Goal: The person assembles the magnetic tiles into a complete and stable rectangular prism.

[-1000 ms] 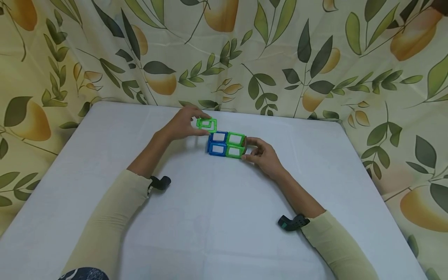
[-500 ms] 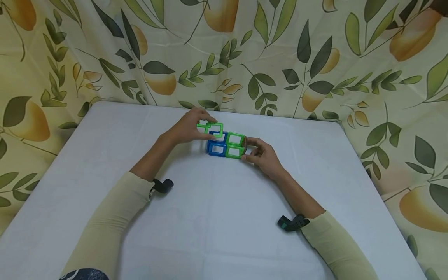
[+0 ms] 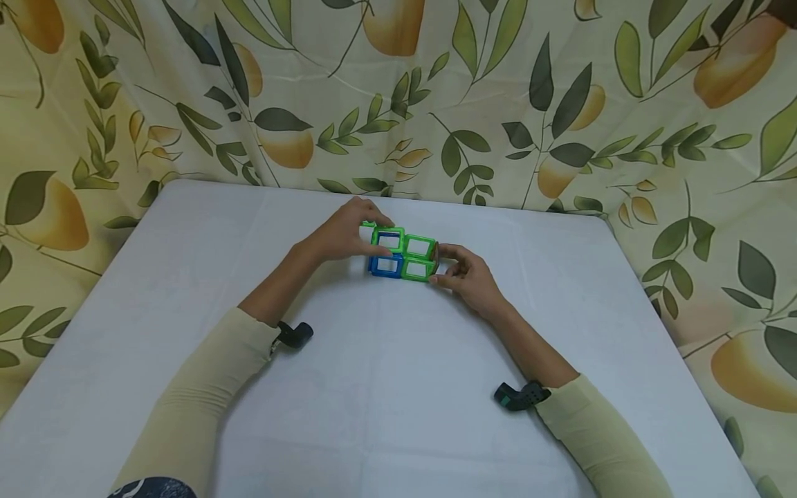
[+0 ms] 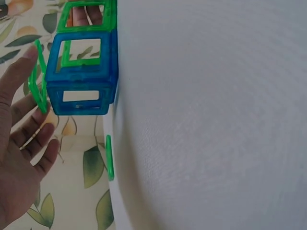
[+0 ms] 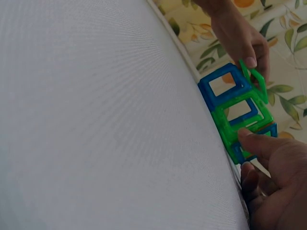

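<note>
A box of blue and green magnetic tiles (image 3: 403, 267) lies on the table, its blue half towards my left hand (image 3: 346, 231). That hand pinches a square green tile (image 4: 44, 96) between thumb and fingers, close over the top of the blue half. In the left wrist view the tile tilts slightly away from the blue part (image 4: 81, 76). My right hand (image 3: 468, 280) grips the green end of the box, thumb on the near side, as the right wrist view shows with the green side (image 5: 220, 120). A brownish edge shows at that end, partly hidden by the fingers.
Another green tile (image 4: 110, 158) lies on the white-covered table (image 3: 398, 387) behind my left hand. A patterned fruit-and-leaf cloth (image 3: 473, 104) hangs beyond the table's far edge. Dark wrist cameras (image 3: 295, 335) sit at both cuffs.
My left hand has moved right and slightly nearer, bringing the green tile from beyond the box to over its blue half. My right hand and the box stay in place.
</note>
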### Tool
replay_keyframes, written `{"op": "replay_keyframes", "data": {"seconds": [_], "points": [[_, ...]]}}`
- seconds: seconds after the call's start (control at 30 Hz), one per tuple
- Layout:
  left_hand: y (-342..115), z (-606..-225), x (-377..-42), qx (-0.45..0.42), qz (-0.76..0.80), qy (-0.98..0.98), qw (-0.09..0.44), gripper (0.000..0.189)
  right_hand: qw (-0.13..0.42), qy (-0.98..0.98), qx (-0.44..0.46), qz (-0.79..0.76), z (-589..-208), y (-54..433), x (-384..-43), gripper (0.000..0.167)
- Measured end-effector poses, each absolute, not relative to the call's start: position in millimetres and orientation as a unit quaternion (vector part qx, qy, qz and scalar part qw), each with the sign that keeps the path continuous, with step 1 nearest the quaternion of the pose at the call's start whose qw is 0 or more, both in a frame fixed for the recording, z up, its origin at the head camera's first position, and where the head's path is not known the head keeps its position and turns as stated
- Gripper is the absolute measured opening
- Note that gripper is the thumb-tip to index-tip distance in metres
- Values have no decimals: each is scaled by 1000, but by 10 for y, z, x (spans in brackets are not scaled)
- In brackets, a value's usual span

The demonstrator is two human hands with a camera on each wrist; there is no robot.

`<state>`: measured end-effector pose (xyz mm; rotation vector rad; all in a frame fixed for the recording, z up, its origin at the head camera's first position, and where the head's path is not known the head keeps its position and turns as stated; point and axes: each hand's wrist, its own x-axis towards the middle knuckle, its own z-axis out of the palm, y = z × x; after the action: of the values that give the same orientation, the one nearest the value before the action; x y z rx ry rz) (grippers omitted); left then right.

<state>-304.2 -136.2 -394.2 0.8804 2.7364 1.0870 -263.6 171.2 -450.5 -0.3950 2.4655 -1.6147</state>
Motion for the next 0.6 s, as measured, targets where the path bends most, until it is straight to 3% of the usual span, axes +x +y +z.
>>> {"op": "replay_keyframes", "data": {"seconds": [0.6], "points": [[-1291,-3959,-2999,298,334,894,18,56,79,824,-129,-547,-4514,1711,-2632,65]]}}
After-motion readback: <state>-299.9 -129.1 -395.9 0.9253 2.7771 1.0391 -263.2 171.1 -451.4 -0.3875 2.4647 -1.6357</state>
